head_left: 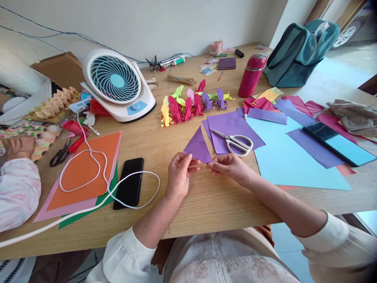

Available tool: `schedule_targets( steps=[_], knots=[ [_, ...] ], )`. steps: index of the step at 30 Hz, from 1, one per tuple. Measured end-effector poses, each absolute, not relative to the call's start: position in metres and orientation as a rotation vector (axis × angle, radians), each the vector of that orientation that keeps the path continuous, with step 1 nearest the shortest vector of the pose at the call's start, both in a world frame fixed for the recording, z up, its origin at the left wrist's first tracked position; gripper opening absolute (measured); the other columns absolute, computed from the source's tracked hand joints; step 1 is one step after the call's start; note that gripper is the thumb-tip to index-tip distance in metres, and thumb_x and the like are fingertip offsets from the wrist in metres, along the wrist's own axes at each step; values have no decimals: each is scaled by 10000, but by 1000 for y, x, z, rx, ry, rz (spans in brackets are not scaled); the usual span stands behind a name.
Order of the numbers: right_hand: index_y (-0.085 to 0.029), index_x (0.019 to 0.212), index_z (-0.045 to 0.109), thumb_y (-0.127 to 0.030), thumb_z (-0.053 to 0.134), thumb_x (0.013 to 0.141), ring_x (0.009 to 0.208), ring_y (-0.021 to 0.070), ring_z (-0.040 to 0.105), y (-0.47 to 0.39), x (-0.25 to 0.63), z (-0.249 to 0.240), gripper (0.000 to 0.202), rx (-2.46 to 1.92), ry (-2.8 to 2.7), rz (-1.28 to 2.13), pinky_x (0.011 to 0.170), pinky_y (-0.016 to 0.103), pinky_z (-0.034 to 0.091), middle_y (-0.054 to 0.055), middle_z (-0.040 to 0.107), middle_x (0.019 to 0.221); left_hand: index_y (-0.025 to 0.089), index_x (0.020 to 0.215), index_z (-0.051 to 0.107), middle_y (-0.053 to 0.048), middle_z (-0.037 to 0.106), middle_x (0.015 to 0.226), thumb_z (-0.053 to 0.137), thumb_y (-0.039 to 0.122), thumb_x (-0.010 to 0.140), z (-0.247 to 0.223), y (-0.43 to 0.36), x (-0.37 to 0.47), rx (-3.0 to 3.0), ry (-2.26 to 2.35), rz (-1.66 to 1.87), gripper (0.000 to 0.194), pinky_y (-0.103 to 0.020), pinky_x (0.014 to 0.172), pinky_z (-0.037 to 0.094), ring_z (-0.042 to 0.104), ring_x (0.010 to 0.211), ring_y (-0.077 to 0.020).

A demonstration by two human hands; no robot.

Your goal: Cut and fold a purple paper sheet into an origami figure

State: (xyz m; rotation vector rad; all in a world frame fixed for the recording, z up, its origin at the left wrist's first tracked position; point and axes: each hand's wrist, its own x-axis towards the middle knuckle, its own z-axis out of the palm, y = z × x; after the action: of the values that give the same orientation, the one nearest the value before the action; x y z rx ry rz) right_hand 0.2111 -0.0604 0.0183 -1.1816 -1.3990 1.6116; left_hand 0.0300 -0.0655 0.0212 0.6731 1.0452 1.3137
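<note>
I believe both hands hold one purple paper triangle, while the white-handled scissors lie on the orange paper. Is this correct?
Not quite: the head view shows the white-handled scissors on purple sheets instead. The left hand and right hand do both hold the purple paper triangle.

At the bottom of the frame, an off-white top [203,261] — faintly patterned in brownish patches across its front — has full, gathered sleeves [349,251] ending in plain cuffs [318,231].

On my remote feed I can read no text, brand, number or sign; any marks on the fan's hub [118,81], purple booklet [226,63] or green-and-white tube [178,61] are too small or blurred.
</note>
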Motion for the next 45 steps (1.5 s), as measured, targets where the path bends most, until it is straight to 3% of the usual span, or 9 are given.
schedule_targets(
  steps=[8,17,30,39,45],
  knots=[
    [-169,670,611,-473,617,858,545,94,351,-64,216,11,357,-1235,-1683,1303,521,271,255,-32,504,578,155,754,614,45,605,667,879,322,604,20,-60,26,713,1042,1223,347,-166,515,539,566,598,-63],
    [-170,698,601,-451,578,901,576,100,372,-62,221,8,348,-1249,-1740,1231,539,264,273,-32,487,604,166,732,638,37,619,711,931,340,532,21,-59,18,702,1085,1159,396,-140,483,471,585,664,-77],
    [-160,720,688,-592,655,828,595,132,461,-60,217,1,447,-1152,-1589,1358,566,279,345,4,571,619,158,692,674,27,622,660,925,347,509,19,-67,32,707,1074,1064,364,-174,484,375,536,613,-81],
    [-191,824,686,-596,728,760,754,211,586,-63,208,16,412,-1093,-1515,1358,628,307,461,28,644,735,163,644,646,45,594,638,912,311,547,14,-70,37,744,1037,1125,319,-177,593,402,490,622,-65],
    [-203,781,634,-587,724,764,725,204,564,-64,209,13,395,-1096,-1513,1358,616,309,450,19,608,701,169,727,715,34,617,661,899,331,589,14,-71,35,813,1012,1071,282,-185,591,407,486,611,-72]
  ],
)
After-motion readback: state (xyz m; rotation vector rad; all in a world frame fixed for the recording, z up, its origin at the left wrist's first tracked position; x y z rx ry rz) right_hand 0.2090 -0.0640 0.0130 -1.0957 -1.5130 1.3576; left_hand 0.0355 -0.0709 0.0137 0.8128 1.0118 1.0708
